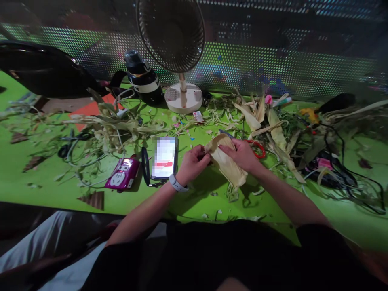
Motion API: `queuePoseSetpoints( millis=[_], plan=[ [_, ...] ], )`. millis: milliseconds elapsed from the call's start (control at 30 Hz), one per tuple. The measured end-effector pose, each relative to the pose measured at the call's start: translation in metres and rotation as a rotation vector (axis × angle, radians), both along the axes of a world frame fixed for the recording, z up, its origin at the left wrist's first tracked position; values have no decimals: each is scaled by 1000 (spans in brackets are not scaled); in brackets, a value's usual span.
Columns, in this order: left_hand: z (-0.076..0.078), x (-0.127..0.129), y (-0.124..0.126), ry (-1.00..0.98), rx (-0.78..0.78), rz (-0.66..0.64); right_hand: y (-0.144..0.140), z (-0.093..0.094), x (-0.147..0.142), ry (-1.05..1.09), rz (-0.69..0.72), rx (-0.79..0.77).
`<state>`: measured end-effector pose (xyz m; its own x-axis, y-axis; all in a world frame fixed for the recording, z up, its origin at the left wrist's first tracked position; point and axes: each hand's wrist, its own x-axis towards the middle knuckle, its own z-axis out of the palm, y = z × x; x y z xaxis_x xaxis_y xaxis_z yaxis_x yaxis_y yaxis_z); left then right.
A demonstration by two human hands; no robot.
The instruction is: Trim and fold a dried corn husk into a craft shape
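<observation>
A pale, dry corn husk [230, 169] is held over the green table between both my hands. My left hand [194, 161] pinches its upper left edge. From the right, my right hand [241, 154] grips the husk, thumb lying across its face and the other fingers hidden behind it. Red-handled scissors [257, 149] lie partly covered behind my right wrist. Beside my left wrist rests a phone [165, 157] with a lit screen. More dry husks [275, 129] are heaped to the right of my hands.
A fan [183, 99] and a black bottle [145, 81] stand at the back. A purple power socket [123, 173] with a cable sits left of the phone. Another husk pile [112, 125] lies at left. Tangled black cords [339, 173] are at right. Scraps litter the green table [194, 206].
</observation>
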<state>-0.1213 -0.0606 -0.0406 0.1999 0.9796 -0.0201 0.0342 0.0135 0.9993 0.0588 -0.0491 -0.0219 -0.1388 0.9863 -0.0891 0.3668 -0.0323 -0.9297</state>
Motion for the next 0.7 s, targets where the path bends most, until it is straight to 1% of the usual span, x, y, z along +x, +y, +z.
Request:
queuePoseSetpoints(
  millis=[67, 167, 267, 300, 367, 433, 533, 633, 700],
  plan=[
    [2, -1, 3, -47, -94, -30, 0, -1, 1, -36, -17, 44],
    [7, -4, 7, -175, -240, 26, 0, -1, 2, -20, -4, 44],
    [9, -5, 10, -353, -345, 151, 1, -1, 1, 123, 61, -83],
    [9, -5, 10, -392, -367, 184, 1, -1, 0, 170, 71, -125],
    [7, -2, 9, -412, -391, 209, 0, -3, -2, 235, 50, -168],
    [5, 2, 6, -388, -370, 183, 0, -4, -5, 262, 5, -170],
    [1, 6, 2, -333, -289, 79, -2, -5, -7, 246, -32, -177],
    [1, 4, 2, -282, -287, -19, -1, -2, -5, 283, -5, -219],
    [2, 0, 4, -267, -315, -45, 2, -1, -1, 318, 16, -243]
  ],
)
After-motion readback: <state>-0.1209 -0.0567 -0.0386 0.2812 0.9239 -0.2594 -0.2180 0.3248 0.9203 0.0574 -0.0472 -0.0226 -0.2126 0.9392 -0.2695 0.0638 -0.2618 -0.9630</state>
